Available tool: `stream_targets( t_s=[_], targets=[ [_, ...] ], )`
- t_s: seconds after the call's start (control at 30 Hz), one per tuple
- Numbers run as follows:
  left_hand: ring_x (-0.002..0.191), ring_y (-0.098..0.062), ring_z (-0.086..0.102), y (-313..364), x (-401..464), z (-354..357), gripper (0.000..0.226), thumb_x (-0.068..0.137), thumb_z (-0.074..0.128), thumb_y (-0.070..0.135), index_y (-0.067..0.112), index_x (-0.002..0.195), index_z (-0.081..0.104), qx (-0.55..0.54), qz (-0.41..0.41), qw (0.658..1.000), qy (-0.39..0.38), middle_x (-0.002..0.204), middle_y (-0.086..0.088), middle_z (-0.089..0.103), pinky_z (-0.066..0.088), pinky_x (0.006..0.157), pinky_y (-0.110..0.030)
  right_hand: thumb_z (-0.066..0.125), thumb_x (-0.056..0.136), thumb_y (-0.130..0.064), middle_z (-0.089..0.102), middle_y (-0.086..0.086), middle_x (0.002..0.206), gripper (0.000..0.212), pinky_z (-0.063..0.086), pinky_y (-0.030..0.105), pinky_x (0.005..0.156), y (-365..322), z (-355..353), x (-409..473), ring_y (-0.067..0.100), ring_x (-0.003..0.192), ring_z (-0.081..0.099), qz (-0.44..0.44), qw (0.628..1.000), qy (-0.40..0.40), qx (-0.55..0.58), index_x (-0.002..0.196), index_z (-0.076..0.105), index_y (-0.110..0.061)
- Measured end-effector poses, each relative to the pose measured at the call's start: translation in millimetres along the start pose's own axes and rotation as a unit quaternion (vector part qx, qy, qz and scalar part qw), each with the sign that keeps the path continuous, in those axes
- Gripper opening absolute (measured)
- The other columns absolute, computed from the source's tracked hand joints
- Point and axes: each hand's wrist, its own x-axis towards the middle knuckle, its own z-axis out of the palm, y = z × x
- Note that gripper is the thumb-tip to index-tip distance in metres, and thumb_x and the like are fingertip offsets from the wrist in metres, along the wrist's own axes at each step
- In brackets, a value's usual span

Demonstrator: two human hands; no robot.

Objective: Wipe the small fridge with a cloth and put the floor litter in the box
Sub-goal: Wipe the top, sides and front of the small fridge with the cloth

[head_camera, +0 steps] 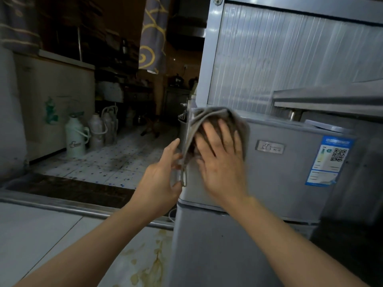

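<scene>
The small silver fridge point(277, 175) stands right of centre, with a logo plate and a blue label on its upper door. A grey-brown cloth point(211, 117) lies against the door's upper left corner. My right hand point(219, 160) presses flat on the cloth with fingers spread. My left hand point(161, 175) is at the fridge's left edge and pinches the cloth's hanging lower corner. No box or floor litter shows in this view.
A ribbed metal cabinet point(290, 59) rises behind the fridge, with a steel shelf point(331, 100) to the right. Thermos flasks point(75, 137) stand on the tiled floor beside a white chest freezer point(53, 96). A metal door threshold point(83, 208) crosses the stained floor.
</scene>
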Motion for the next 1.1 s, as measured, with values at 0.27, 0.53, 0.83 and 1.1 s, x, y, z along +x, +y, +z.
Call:
stream_targets(
  t_s=[0.27,0.53,0.83,1.1],
  targets=[
    [0.119,-0.010,0.051,-26.2,-9.9,-7.4,0.090,0.082,0.064,0.005,0.026,0.148,0.008,0.062,-0.025,0.997,0.031,0.140,0.004,0.046,0.038,0.089,-0.017,0.052,0.079,-0.027,0.054,0.004,0.133,0.034,0.017,0.051,0.110,-3.4,-0.6,29.7,0.027,0.134,0.030,-0.149,0.987,-0.019,-0.052,0.108,0.065,-0.015],
    [0.120,-0.009,0.048,-36.7,-27.5,-5.1,0.090,0.081,0.062,0.005,0.027,0.149,0.008,0.099,-0.031,0.995,0.014,0.143,0.007,0.040,0.046,0.088,-0.025,0.054,0.078,-0.033,0.055,0.006,0.130,0.037,0.022,0.048,0.109,-22.1,26.3,-45.4,0.030,0.132,0.036,-0.303,0.942,-0.122,-0.077,0.111,0.062,-0.016],
    [0.128,-0.016,0.042,-11.3,-24.9,6.5,0.087,0.084,0.062,0.012,0.027,0.149,0.006,0.080,-0.035,0.996,0.000,0.147,0.004,0.036,0.046,0.096,-0.039,0.058,0.085,-0.021,0.039,-0.001,0.148,0.053,0.026,0.047,0.108,44.8,-2.7,-32.8,0.023,0.138,0.031,-0.178,0.982,-0.005,-0.063,0.136,0.046,-0.025],
    [0.112,-0.027,0.057,-11.5,-13.9,48.9,0.076,0.082,0.065,0.016,0.026,0.141,0.019,0.101,-0.068,0.992,0.015,0.126,-0.003,0.057,0.050,0.088,-0.048,0.053,0.093,-0.030,0.021,0.000,0.155,0.059,0.015,0.049,0.115,39.0,15.6,-95.9,0.027,0.144,0.016,-0.071,0.996,-0.004,-0.044,0.146,0.030,-0.025]
  ],
)
